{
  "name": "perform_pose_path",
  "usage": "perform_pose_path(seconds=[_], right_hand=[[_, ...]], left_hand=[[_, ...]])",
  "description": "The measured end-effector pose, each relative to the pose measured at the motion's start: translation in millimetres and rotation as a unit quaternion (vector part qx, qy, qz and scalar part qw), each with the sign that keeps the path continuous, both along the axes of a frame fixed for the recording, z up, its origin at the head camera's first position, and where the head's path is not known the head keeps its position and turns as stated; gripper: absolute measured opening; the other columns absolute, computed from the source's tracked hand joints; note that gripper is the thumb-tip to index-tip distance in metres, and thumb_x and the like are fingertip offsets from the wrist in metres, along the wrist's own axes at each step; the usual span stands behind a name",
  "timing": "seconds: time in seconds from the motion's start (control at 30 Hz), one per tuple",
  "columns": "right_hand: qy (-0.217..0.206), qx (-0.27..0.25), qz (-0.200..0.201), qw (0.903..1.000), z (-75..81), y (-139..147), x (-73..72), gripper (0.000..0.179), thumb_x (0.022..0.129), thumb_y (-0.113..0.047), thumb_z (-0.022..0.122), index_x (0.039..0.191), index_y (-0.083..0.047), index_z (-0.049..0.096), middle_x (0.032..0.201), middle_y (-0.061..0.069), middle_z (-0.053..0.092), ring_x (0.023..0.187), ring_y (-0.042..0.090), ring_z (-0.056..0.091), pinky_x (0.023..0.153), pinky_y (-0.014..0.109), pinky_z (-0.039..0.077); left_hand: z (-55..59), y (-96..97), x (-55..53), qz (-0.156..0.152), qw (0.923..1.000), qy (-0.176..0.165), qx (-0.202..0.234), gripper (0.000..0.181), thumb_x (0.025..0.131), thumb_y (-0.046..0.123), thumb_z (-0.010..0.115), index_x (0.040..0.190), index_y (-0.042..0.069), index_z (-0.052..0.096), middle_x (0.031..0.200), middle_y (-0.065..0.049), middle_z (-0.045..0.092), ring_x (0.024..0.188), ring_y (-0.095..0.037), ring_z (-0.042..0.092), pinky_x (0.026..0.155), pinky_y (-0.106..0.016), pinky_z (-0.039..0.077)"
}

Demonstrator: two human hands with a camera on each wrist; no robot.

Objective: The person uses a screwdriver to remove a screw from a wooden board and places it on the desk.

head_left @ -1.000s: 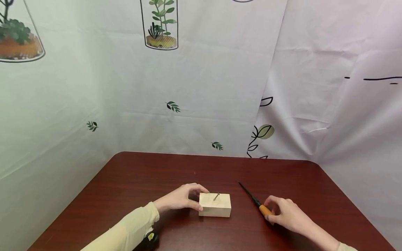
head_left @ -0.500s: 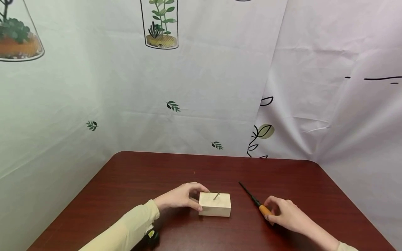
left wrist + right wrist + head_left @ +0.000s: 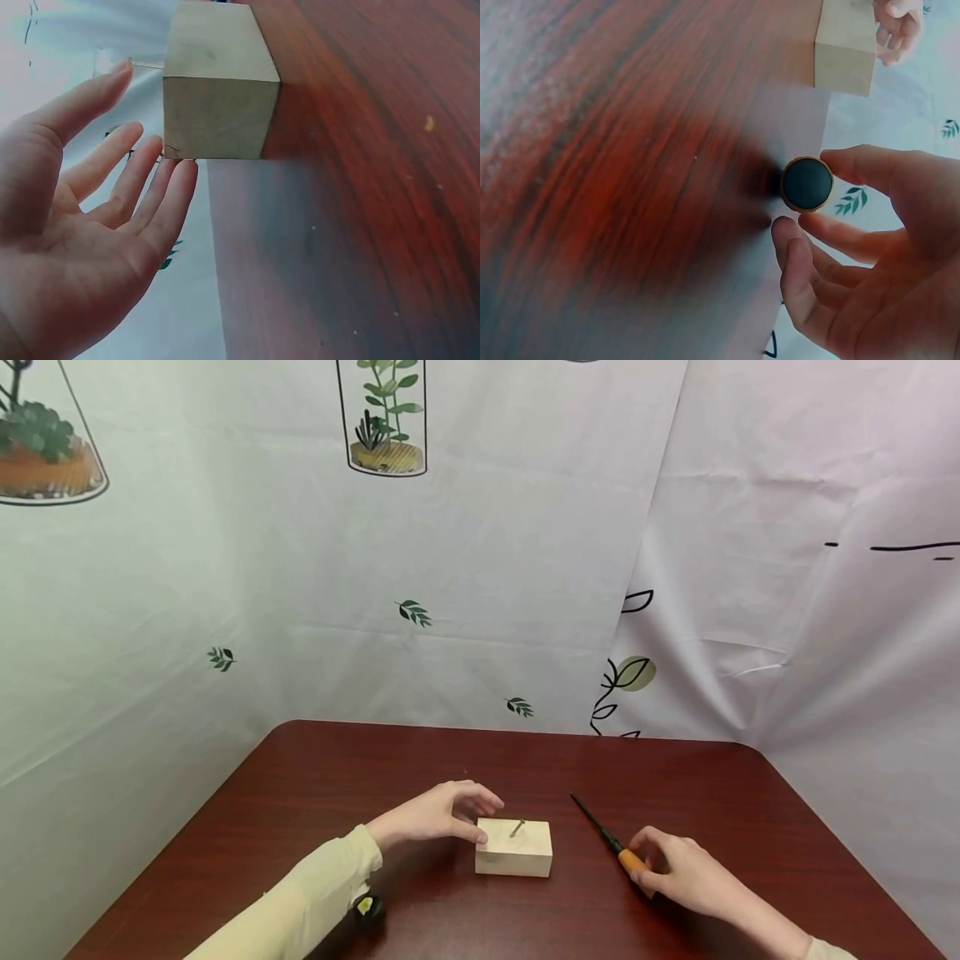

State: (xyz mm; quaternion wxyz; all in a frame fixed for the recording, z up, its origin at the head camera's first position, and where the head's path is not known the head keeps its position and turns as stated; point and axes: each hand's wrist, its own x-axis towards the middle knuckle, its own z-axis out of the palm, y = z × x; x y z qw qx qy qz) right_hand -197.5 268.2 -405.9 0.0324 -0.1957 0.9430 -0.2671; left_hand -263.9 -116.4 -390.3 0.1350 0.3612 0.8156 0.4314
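Note:
A pale wooden block (image 3: pixel 513 863) lies on the table, with a small screw (image 3: pixel 517 828) standing tilted in its top. My left hand (image 3: pixel 435 814) hovers at the block's left end, fingers spread and relaxed. In the left wrist view its thumb is raised beside the block's top edge and the fingertips overlap the block's corner. To the right, my right hand (image 3: pixel 678 870) pinches a screwdriver (image 3: pixel 632 862) by its orange handle between thumb and forefinger. The black shaft points away and to the left. From the right wrist, the handle's round dark end (image 3: pixel 807 184) shows between the fingers.
The dark red table (image 3: pixel 360 768) reaches back to a white cloth wall (image 3: pixel 487 568) printed with plants. Under the left sleeve (image 3: pixel 315 889) sits a dark rounded object (image 3: pixel 369 907) with a yellow mark.
My left hand has let go of the block and lifted slightly, its fingers coming up off the sides. The right hand and screwdriver stay where they were.

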Motion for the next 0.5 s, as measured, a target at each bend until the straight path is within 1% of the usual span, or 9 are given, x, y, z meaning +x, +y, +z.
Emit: perform_pose_path(seconds=[0.13, 0.27, 0.33, 0.43, 0.5], right_hand=[[-0.002, 0.012, -0.015, 0.9998, 1.4, -1, 0.0, 0.03, 0.088, -0.03, 0.072, 0.111, -0.014, 0.062, 0.08, -0.005, 0.059, 0.063, -0.002, 0.047, 0.056, 0.022, 0.039], [-0.016, 0.022, -0.028, 0.9992, 4.1, -3, -1.2, 0.035, 0.09, -0.036, 0.07, 0.116, -0.014, 0.062, 0.085, -0.004, 0.059, 0.069, -0.002, 0.048, 0.059, 0.023, 0.039], [-0.02, 0.026, -0.034, 0.9989, 5.7, -3, -1.4, 0.038, 0.09, -0.038, 0.07, 0.118, -0.014, 0.062, 0.086, -0.004, 0.06, 0.07, -0.001, 0.049, 0.06, 0.023, 0.04], [-0.021, 0.03, -0.039, 0.9986, 7.3, -4, -1.7, 0.041, 0.091, -0.04, 0.069, 0.12, -0.013, 0.062, 0.087, -0.005, 0.06, 0.072, -0.002, 0.05, 0.06, 0.023, 0.041], [-0.021, 0.03, -0.041, 0.9985, 8.2, -5, -1.7, 0.042, 0.091, -0.041, 0.069, 0.121, -0.013, 0.061, 0.087, -0.005, 0.061, 0.072, -0.001, 0.051, 0.06, 0.023, 0.041]], left_hand=[[2.8, 3.2, -0.4, 0.009, 0.9996, 0.027, 0.003, 0.043, 0.086, 0.018, 0.077, 0.124, 0.004, 0.064, 0.119, -0.019, 0.067, 0.111, -0.03, 0.064, 0.092, -0.029, 0.054], [4.7, 9.2, 0.2, 0.015, 0.9984, 0.053, 0.013, 0.038, 0.088, 0.019, 0.076, 0.122, 0.006, 0.066, 0.115, -0.017, 0.069, 0.107, -0.033, 0.064, 0.087, -0.026, 0.054], [5.2, 12.9, 0.7, 0.015, 0.9976, 0.065, 0.019, 0.035, 0.088, 0.018, 0.075, 0.12, 0.007, 0.067, 0.113, -0.016, 0.07, 0.105, -0.032, 0.066, 0.085, -0.023, 0.054], [6.1, 18.8, 1.7, 0.013, 0.9964, 0.081, 0.022, 0.03, 0.089, 0.015, 0.074, 0.118, 0.007, 0.069, 0.11, -0.016, 0.071, 0.099, -0.024, 0.068, 0.082, -0.021, 0.054], [6.3, 22.7, 2.6, 0.013, 0.9958, 0.089, 0.019, 0.028, 0.089, 0.014, 0.073, 0.116, 0.007, 0.069, 0.107, -0.013, 0.073, 0.094, -0.016, 0.069, 0.08, -0.02, 0.054]])
